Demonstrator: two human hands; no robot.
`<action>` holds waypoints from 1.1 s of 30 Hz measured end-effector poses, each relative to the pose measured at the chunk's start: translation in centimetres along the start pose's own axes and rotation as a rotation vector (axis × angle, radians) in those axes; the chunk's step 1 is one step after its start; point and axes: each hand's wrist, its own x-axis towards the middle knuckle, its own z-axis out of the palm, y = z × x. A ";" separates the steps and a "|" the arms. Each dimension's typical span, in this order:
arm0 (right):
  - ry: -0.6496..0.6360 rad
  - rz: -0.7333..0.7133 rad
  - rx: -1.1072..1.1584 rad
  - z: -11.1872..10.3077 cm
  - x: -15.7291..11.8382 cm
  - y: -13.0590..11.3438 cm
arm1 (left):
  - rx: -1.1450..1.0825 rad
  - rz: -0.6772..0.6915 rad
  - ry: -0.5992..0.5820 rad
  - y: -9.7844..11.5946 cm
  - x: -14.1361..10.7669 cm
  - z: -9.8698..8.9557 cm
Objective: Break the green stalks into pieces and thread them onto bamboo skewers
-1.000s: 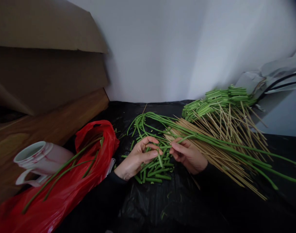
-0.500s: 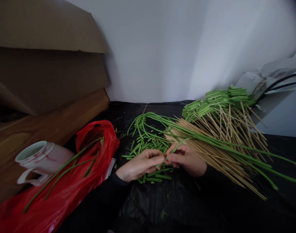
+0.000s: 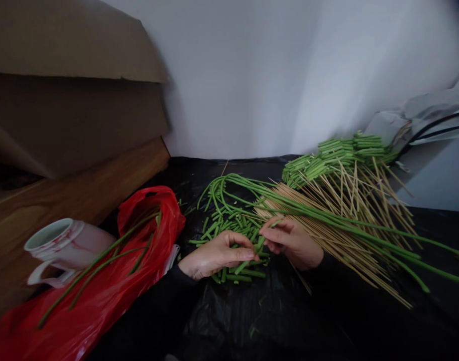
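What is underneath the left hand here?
Short green stem pieces show at the edges of the left hand, lying on black plastic. The hand covers part of the heap, so what lies directly beneath it cannot be seen.

Bag on my left (image 3: 112, 291): thin plastic, glossy, crinkled
Sheet near me (image 3: 233, 313): black plastic, wrinkled, faint sheen
Mug (image 3: 88, 245): looks like glazed ceramic, smooth
Box, far left (image 3: 82, 110): matt cardboard
Board (image 3: 115, 175): grained wood
Sticks (image 3: 329, 250): bare wood, matt
My beans (image 3: 323, 213): smooth, dull-skinned
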 end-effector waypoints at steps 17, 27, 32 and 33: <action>-0.027 -0.073 -0.142 0.1 0.0 0.9 | -0.480 0.338 0.210 0.9 0.5 -1.7; -0.063 -0.621 -0.860 0.5 -1.0 0.6 | 0.357 0.279 0.073 -0.3 0.4 -0.2; -0.055 -1.013 -1.539 0.2 -0.9 1.9 | 0.504 0.320 0.147 -0.8 0.8 -0.6; -0.068 -0.991 -1.571 0.2 -0.8 1.9 | 0.514 0.321 0.147 -0.8 0.8 -0.6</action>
